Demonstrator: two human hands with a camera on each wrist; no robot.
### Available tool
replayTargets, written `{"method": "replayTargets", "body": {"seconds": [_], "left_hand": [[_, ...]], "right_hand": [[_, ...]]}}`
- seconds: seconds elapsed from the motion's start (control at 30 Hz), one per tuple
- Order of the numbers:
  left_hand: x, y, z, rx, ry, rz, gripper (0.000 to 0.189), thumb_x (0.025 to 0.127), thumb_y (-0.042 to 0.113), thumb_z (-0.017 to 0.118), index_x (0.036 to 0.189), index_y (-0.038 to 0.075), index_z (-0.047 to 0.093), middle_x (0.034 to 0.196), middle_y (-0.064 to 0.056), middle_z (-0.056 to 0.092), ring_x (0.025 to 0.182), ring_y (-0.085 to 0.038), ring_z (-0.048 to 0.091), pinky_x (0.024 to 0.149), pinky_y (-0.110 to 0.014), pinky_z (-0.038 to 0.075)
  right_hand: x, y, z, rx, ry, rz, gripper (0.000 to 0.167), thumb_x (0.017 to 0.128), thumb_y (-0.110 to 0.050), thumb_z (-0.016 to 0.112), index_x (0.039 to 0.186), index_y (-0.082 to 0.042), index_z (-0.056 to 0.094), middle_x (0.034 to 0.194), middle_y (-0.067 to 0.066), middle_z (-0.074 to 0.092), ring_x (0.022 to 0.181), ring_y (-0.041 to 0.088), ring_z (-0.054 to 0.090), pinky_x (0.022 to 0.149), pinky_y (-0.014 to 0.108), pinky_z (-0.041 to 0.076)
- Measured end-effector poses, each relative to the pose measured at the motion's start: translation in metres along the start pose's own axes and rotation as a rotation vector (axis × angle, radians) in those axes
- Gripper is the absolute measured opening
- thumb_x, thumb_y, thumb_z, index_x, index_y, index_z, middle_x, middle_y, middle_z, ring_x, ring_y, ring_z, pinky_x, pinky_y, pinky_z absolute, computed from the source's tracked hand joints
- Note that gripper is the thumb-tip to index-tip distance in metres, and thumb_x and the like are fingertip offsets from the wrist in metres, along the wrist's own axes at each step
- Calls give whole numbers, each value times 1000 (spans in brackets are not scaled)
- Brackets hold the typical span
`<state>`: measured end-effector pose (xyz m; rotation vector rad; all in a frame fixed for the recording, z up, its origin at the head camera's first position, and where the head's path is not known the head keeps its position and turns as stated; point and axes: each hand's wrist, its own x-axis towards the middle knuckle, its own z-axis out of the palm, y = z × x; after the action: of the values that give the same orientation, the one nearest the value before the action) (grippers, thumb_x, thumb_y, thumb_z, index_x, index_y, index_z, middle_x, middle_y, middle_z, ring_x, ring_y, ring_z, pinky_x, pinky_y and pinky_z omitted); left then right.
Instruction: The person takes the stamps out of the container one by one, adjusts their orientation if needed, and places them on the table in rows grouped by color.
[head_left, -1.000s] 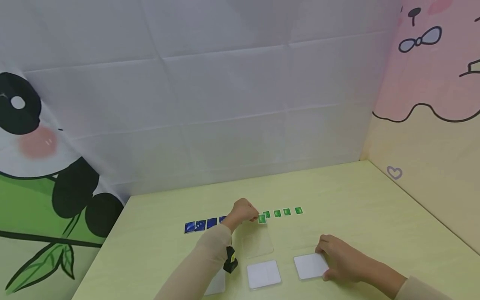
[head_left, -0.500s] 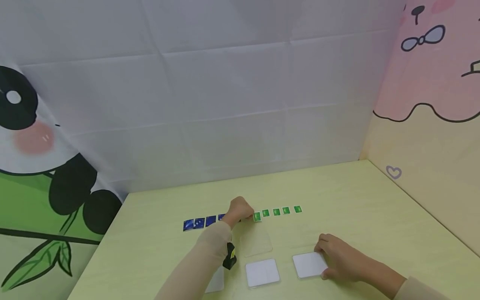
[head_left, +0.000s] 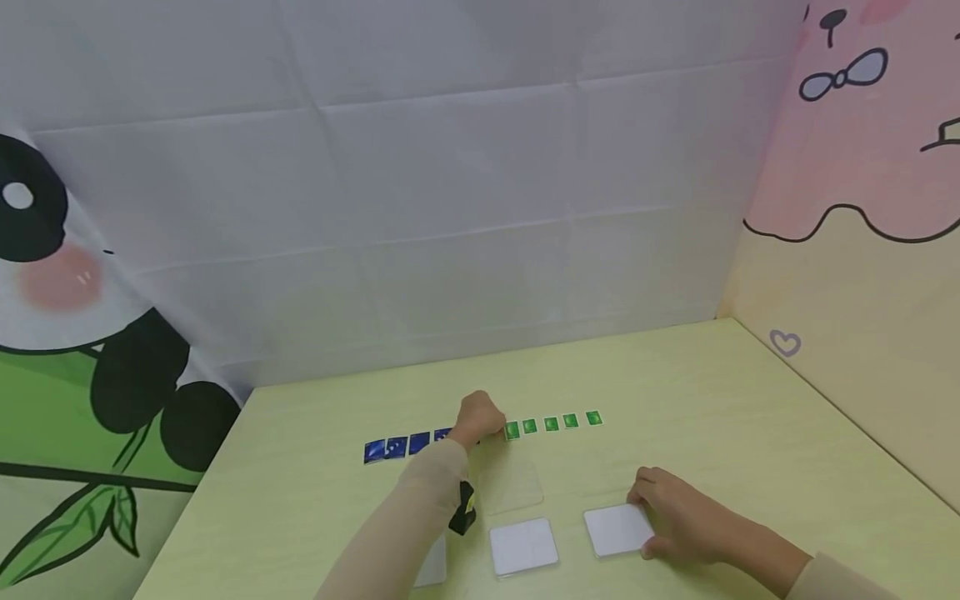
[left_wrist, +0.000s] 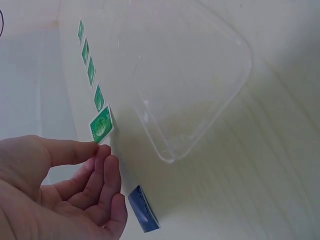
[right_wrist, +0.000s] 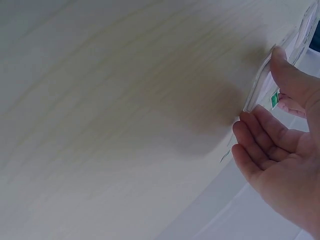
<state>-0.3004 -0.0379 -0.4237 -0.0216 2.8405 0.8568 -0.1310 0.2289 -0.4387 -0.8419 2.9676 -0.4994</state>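
My left hand (head_left: 480,418) reaches to the far side of the table and pinches a small green card (left_wrist: 101,124) by its corner between thumb and index finger. This card sits at the left end of a row of green cards (head_left: 552,424). Left of that hand runs a row of dark blue cards (head_left: 396,448), partly hidden by the hand and sleeve. My right hand (head_left: 686,521) grips a flat, clear-edged white rectangular case (head_left: 619,530) at the front right, thumb on its near corner and fingertips at its far corner.
A second white case (head_left: 523,546) lies left of the gripped one, and a third (head_left: 431,565) is partly behind the left sleeve. A clear plastic tray or lid (head_left: 512,487) lies just beyond the middle case. White cloth (head_left: 450,183) hangs behind the table (head_left: 675,383).
My left hand has shifted slightly left with the green card, from overlapping its neighbour to a spot at the row's left end. My right hand stays at the case.
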Motion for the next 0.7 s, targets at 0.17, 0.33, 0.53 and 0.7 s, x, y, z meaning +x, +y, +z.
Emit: {"method": "replayTargets", "body": {"seconds": [0.17, 0.33, 0.53, 0.7], "left_hand": [[-4, 0, -3, 7, -4, 5, 14, 79, 0, 61, 69, 1, 51, 64, -5, 43, 54, -14, 39, 47, -23, 30], [-7, -1, -7, 2, -22, 30, 32, 82, 2, 61, 56, 8, 42, 57, 0, 38, 51, -13, 36, 47, -23, 29], [-10, -7, -14, -29, -30, 106, 50, 82, 4, 61, 44, 16, 30, 44, 7, 23, 44, -9, 25, 47, -23, 26], [-18, -11, -19, -36, -43, 160, 42, 82, 7, 65, 43, 9, 47, 47, 5, 43, 47, -8, 34, 56, -23, 38]], "right_hand": [[1, -1, -1, 1, 0, -3, 49, 67, -34, 85, 103, -8, 63, 99, -7, 57, 91, 6, 51, 81, 30, 51], [2, -1, -2, -4, 4, -7, 49, 67, -34, 85, 102, -8, 63, 99, -7, 57, 90, 6, 51, 80, 29, 51], [4, 0, -3, -5, 12, -27, 48, 67, -33, 85, 102, -8, 63, 99, -6, 58, 90, 6, 51, 80, 29, 51], [1, 0, -2, -2, 16, -18, 48, 66, -33, 85, 102, -8, 63, 99, -7, 58, 90, 6, 51, 80, 29, 51]]}}
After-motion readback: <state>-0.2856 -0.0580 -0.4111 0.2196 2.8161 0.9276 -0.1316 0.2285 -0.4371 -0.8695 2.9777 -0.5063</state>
